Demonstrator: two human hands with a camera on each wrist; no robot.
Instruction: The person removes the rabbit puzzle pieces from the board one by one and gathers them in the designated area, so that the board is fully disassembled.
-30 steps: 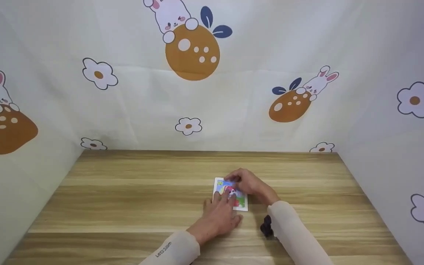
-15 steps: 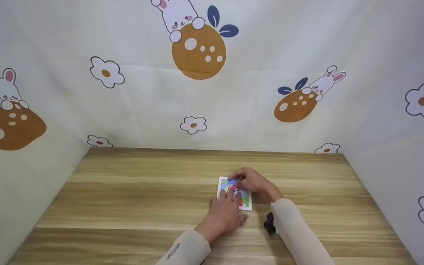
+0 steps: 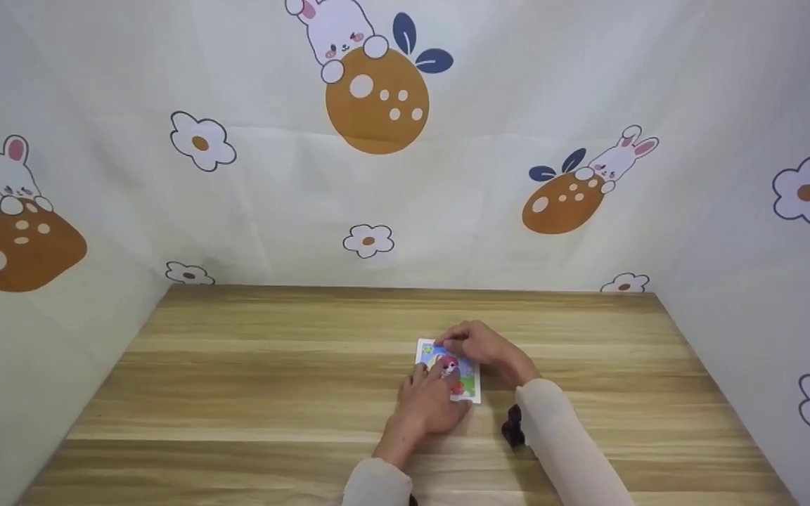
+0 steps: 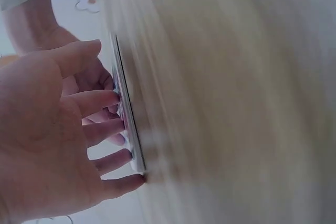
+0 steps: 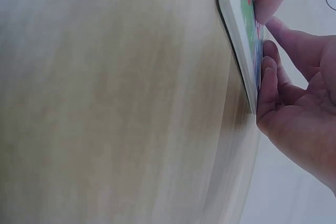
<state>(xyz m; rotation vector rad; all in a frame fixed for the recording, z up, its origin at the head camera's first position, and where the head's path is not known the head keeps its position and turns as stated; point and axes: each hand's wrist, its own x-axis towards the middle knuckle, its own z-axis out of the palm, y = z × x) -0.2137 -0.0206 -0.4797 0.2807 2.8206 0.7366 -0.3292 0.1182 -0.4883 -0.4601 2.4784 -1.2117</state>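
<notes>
A small, thick picture board (image 3: 469, 385) with a white border lies flat on the wooden table; its print is blue, green and pink. My left hand (image 3: 427, 406) rests at its lower left part, fingertips on the picture. In the left wrist view those fingers (image 4: 105, 130) reach out nearly straight to the board (image 4: 137, 153). At the far edge, my right hand (image 3: 484, 346) touches the board with bent fingers. The right wrist view shows its thumb (image 5: 294, 40) and curled fingers (image 5: 268, 85) against the picture side; whether anything is pinched there is hidden.
The wooden table (image 3: 257, 379) extends around the board. Pale cloth walls (image 3: 278, 190) printed with rabbits, fruit and flowers enclose it at the back and both sides. A black object (image 3: 513, 427) shows beside the right sleeve (image 3: 567, 436).
My left hand has drawn back slightly and its forearm has swung more upright, uncovering more of the picture. The right hand stays at the far edge. The head view has shifted a little.
</notes>
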